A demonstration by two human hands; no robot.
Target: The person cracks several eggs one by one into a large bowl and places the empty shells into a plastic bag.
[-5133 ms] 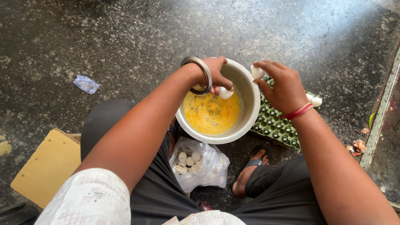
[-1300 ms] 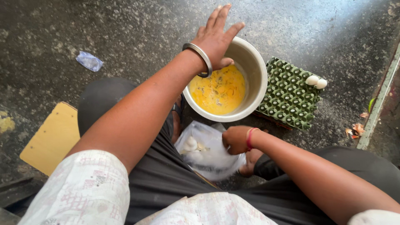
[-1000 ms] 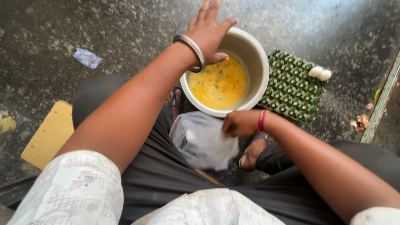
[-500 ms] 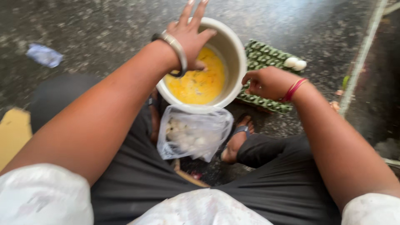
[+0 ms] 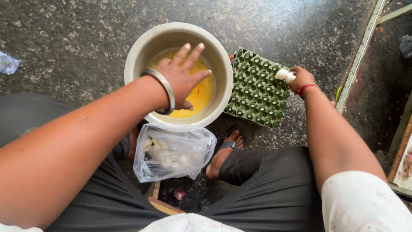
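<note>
A round metal bowl (image 5: 141,49) stands on the dark floor with yellow beaten egg (image 5: 205,92) inside. My left hand (image 5: 182,77), with a metal bangle on the wrist, rests spread over the bowl, fingers apart, holding nothing. To the right of the bowl lies a green egg tray (image 5: 255,92). My right hand (image 5: 300,77), with a red band on the wrist, reaches the tray's far right corner, its fingers around a white egg (image 5: 282,74) there. A clear plastic bag (image 5: 171,154) of white eggshells lies in front of the bowl, between my knees.
My sandalled foot (image 5: 223,152) sits just below the tray. A metal floor strip (image 5: 360,56) runs along the right side. A crumpled clear wrapper (image 5: 7,63) lies at the far left. A small pink scrap (image 5: 179,194) is on the floor near my legs.
My right hand moved from the shell bag up across the tray to the eggs at its far corner. My left hand stayed on the bowl, shifting over its opening.
</note>
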